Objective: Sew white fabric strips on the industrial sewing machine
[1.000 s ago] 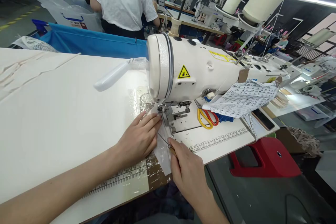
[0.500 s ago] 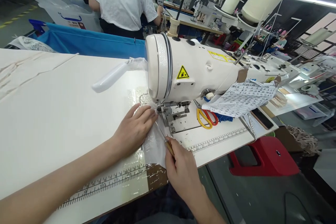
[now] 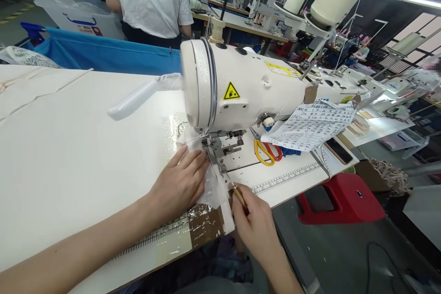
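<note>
A white sewing machine (image 3: 255, 87) stands on the white table, its needle area low at its left end. Thin white fabric (image 3: 210, 188) runs from under the machine's foot to the table's front edge. My left hand (image 3: 182, 177) lies flat on the fabric, fingers spread a little, fingertips close to the foot. My right hand (image 3: 253, 220) is closed around the wooden handle of an awl (image 3: 239, 195), just right of the fabric's front end. The awl's thin metal tip points up and left toward the machine's metal guide.
Scissors with yellow and red handles (image 3: 264, 152), a written paper sheet (image 3: 310, 124) and a phone (image 3: 338, 150) lie right of the machine. A red stool (image 3: 358, 197) stands below. Beyond the blue cloth bin (image 3: 113, 53) is a person in a white shirt (image 3: 148, 0).
My right hand has moved right with the awl, off the fabric. The fabric's front end now hangs as a narrow strip at the edge. The whole view has shifted slightly.
</note>
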Tool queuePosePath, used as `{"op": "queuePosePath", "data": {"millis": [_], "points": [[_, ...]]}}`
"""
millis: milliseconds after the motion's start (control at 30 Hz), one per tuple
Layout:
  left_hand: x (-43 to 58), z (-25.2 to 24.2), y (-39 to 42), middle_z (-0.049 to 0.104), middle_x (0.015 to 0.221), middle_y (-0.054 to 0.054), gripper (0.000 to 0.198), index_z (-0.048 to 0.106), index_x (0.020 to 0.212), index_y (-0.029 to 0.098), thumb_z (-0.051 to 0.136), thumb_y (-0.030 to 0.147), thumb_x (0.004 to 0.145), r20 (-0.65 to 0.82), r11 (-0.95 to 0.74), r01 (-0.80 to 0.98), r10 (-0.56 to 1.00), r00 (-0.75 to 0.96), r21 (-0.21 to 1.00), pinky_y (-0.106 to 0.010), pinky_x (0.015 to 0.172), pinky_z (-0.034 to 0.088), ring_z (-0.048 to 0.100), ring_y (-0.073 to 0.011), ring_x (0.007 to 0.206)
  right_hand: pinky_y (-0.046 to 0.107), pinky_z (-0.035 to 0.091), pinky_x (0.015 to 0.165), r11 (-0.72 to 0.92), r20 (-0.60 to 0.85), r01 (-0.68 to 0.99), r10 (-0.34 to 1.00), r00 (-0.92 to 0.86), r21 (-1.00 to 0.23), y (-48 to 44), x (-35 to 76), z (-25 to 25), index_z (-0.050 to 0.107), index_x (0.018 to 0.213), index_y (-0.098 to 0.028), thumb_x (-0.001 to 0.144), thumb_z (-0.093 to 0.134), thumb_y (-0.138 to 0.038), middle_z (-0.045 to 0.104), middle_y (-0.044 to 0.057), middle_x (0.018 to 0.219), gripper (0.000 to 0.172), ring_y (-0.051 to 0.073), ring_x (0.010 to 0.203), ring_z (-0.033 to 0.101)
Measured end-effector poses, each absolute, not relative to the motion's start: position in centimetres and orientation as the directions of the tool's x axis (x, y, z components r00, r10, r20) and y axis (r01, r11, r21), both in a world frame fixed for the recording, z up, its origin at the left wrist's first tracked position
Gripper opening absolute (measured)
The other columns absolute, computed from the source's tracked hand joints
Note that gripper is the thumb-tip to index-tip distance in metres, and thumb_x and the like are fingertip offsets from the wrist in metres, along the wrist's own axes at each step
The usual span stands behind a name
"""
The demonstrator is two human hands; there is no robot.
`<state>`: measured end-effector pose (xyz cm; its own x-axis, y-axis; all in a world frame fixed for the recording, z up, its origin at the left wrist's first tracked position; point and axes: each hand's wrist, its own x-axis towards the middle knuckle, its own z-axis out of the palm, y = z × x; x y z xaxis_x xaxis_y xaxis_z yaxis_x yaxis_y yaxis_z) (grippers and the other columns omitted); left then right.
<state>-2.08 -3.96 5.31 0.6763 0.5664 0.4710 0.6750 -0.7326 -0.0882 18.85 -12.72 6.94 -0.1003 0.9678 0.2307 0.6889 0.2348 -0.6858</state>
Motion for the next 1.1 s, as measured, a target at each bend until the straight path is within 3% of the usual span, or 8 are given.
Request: {"op": "queuePosePath", "data": {"millis": [100, 200, 600, 1000, 1100], "points": [[-1.9, 5.3, -4.4, 0.064, 0.128, -0.017, 0.042, 0.067, 0.122, 0.005, 0.037, 0.028, 0.103, 0.455, -0.727, 0.679, 0.574, 0.68, -0.098, -0.05, 0.113, 0.037, 0.054, -0.0311, 0.124, 0.025, 0.046, 0.057, 0.176, 0.192, 0.646, 0.98, -0.047, -0.743, -13.0, 20.2, 6.6, 0.066, 0.117, -0.015, 0.103, 0.04, -0.025, 0.068, 0.003, 0.077, 0.031, 0.018, 0.062, 0.062], [-1.8, 5.2, -4.7, 0.063, 0.129, -0.018, 0.041, 0.066, 0.124, 0.004, 0.038, 0.022, 0.1, 0.437, -0.726, 0.681, 0.585, 0.683, -0.091, -0.05, 0.114, 0.035, 0.054, -0.0314, 0.124, 0.024, 0.043, 0.053, 0.139, 0.151, 0.612, 0.988, -0.033, -0.778, -13.3, 20.9, 6.1, 0.065, 0.121, -0.015, 0.105, 0.041, -0.028, 0.062, 0.001, 0.071, 0.032, 0.016, 0.055, 0.056], [-2.1, 5.2, -5.2, 0.059, 0.137, -0.018, 0.046, 0.061, 0.132, 0.003, 0.034, 0.022, 0.1, 0.398, -0.741, 0.669, 0.6, 0.694, -0.05, -0.049, 0.117, 0.031, 0.049, -0.0306, 0.13, 0.023, 0.04, 0.05, 0.132, 0.144, 0.624, 0.989, -0.031, -0.77, -13.3, 20.8, 5.8, 0.065, 0.121, -0.016, 0.106, 0.042, -0.03, 0.061, 0.0, 0.07, 0.031, 0.014, 0.052, 0.053], [-2.0, 5.2, -5.3, 0.059, 0.136, -0.018, 0.044, 0.06, 0.132, 0.004, 0.041, 0.023, 0.098, 0.4, -0.743, 0.668, 0.603, 0.69, -0.032, -0.047, 0.116, 0.032, 0.05, -0.0308, 0.13, 0.023, 0.048, 0.057, 0.137, 0.157, 0.642, 0.987, -0.026, -0.754, -13.3, 20.8, 5.9, 0.066, 0.123, -0.016, 0.106, 0.043, -0.031, 0.066, 0.002, 0.074, 0.032, 0.016, 0.059, 0.061], [-2.0, 5.2, -5.3, 0.059, 0.136, -0.019, 0.044, 0.059, 0.133, 0.003, 0.043, 0.024, 0.097, 0.399, -0.746, 0.665, 0.6, 0.694, -0.036, -0.048, 0.115, 0.034, 0.05, -0.0316, 0.129, 0.024, 0.053, 0.064, 0.149, 0.178, 0.629, 0.984, -0.017, -0.763, -13.4, 20.7, 5.8, 0.066, 0.122, -0.017, 0.105, 0.044, -0.031, 0.069, 0.004, 0.081, 0.03, 0.018, 0.069, 0.067]]}}
